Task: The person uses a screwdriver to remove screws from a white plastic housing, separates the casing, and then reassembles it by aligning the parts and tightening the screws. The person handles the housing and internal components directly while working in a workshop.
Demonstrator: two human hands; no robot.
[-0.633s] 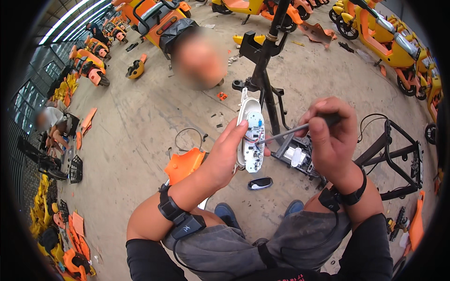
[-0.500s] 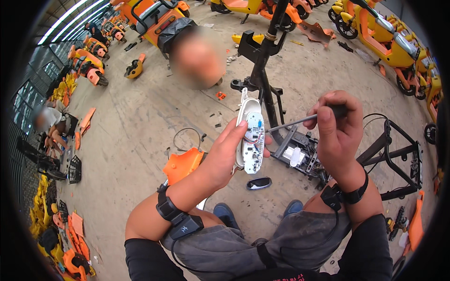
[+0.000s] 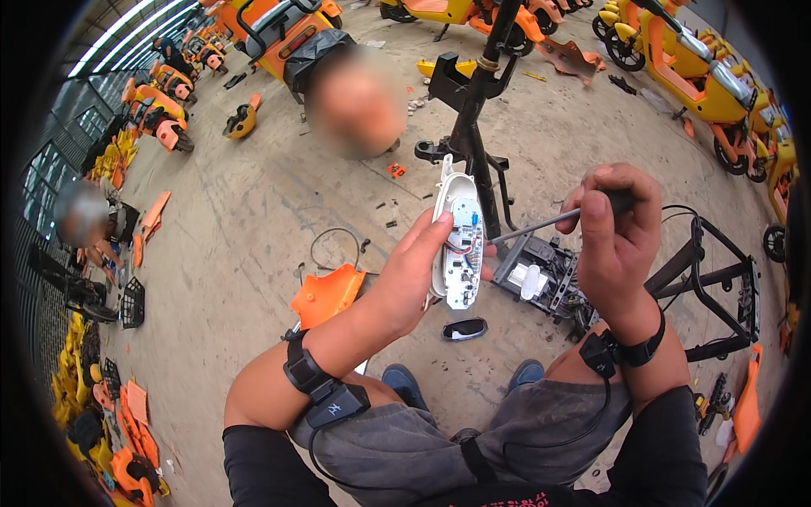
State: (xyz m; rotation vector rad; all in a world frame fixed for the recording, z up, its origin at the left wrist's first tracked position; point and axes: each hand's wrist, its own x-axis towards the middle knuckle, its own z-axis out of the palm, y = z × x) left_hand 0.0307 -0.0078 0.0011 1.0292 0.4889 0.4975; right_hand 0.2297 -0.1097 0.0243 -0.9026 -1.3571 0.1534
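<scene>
My left hand (image 3: 411, 272) grips a white plastic housing (image 3: 442, 215) by its side, thumb on the near edge and fingertips showing behind the far edge. Inside the housing's open face sits a white circuit board (image 3: 464, 253) with small parts, a blue connector and thin wires. My right hand (image 3: 615, 237) is closed round the dark handle of a screwdriver (image 3: 541, 225). The metal shaft points left, its tip close to the board's right edge; whether it touches I cannot tell. Below the housing, a small dark oval cover with a pale rim (image 3: 465, 329) lies on the floor.
A black scooter frame tube (image 3: 477, 110) stands upright ahead, with a frame base (image 3: 541, 279) on the floor at its foot. Another black frame (image 3: 718, 279) is at right. An orange panel (image 3: 328, 296) lies left of my forearm. Parked scooters (image 3: 693, 72) line the back; another person sits far left.
My left hand and the housing have shifted slightly right. My right hand with the screwdriver has also moved a little right, and its grip is unchanged.
</scene>
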